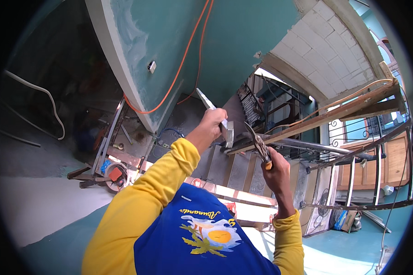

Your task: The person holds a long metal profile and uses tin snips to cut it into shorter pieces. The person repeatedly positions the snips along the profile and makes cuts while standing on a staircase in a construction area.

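Note:
My left hand (213, 120) is closed around a thin, light grey metal strip (205, 100). The strip points up and to the left, and a wider, folded-looking end (230, 134) hangs below my fingers. On the right, my right hand (278, 170) grips a pair of tin snips (261, 147) with a dark metal head and an orange handle end. Their tip points up and left, beside the strip's lower end; a small gap shows between the two. Whether the blades are parted is hard to make out.
Stairs (236, 172) drop away below my hands. A wooden beam (326, 118) slants across at right, above a curved metal railing (376, 176). An orange cord (183, 68) hangs along the green wall (243, 36). A bucket (116, 176) stands at lower left near metal bars (108, 137).

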Demonstrator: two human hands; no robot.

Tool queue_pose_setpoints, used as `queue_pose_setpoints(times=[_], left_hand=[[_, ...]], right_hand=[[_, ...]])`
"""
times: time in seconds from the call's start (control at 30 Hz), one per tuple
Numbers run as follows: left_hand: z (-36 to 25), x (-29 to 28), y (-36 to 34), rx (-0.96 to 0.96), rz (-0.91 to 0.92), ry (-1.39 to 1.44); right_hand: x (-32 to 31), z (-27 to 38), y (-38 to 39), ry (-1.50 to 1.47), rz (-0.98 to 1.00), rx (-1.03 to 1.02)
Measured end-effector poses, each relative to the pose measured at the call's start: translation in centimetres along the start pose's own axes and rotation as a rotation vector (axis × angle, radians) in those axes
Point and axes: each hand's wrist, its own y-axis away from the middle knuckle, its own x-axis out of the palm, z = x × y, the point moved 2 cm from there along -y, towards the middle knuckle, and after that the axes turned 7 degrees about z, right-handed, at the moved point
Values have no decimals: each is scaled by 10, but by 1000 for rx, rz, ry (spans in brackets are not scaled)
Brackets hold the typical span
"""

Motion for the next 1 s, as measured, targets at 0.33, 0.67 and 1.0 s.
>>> queue_pose_setpoints(times=[0.33, 0.67, 1.0], left_hand=[[-1, -17, 15, -111, 103, -41], [-16, -11, 16, -225, 94, -54], [2, -10, 40, -234, 352, 208]], right_hand=[[7, 7, -2, -62, -123, -187], [11, 8, -8, -178, -177, -280], [138, -55, -1, -915, -97, 401]])
